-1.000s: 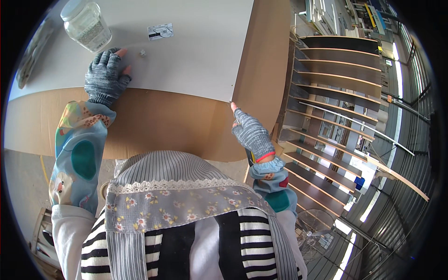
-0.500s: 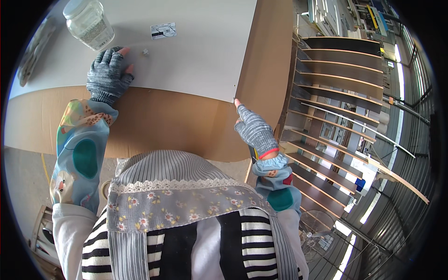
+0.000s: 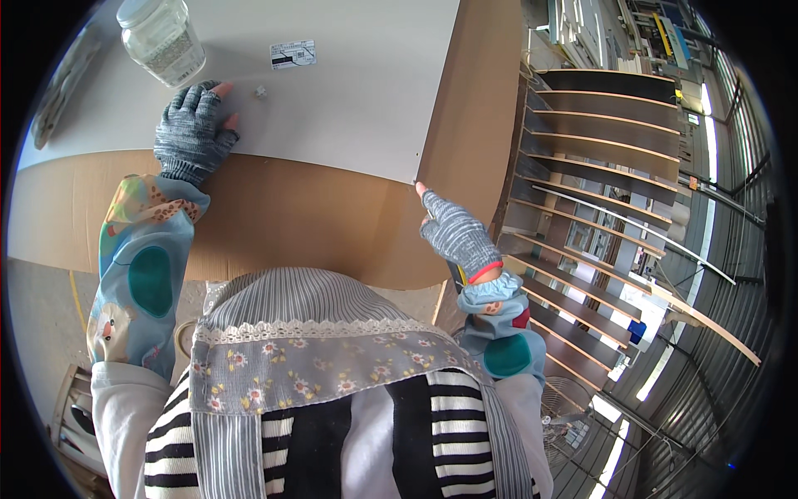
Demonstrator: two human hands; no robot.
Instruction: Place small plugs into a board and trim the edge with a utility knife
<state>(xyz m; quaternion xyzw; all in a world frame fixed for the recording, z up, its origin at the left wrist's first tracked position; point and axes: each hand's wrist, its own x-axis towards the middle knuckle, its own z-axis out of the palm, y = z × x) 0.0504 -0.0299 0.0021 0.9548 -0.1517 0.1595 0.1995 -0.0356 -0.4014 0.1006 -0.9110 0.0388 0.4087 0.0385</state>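
Pale grey, the flat panel (image 3: 349, 108) lies on brown cardboard (image 3: 307, 216), which shows along its near and right edges and probably shields its underside from scuffs. The left hand (image 3: 195, 133) rests palm down near the front edge, fingers slightly spread, thumb apart, gripping nothing, a pose that would suit steadying the panel. The right hand (image 3: 460, 229) points a bare fingertip at the near right corner, seemingly touching it, perhaps to feel how the corner sits; whether its tucked fingers pinch anything, I cannot tell. Knitted gloves (image 3: 184, 143) leave some tips bare, presumably for touch. Just beyond the left fingers stands a clear, lidded jar (image 3: 172, 54) of pale contents, likely placed for easy reach. A printed label (image 3: 293, 54) and a small whitish scrap (image 3: 261, 91) lie to its right, well apart from the pointed-at corner
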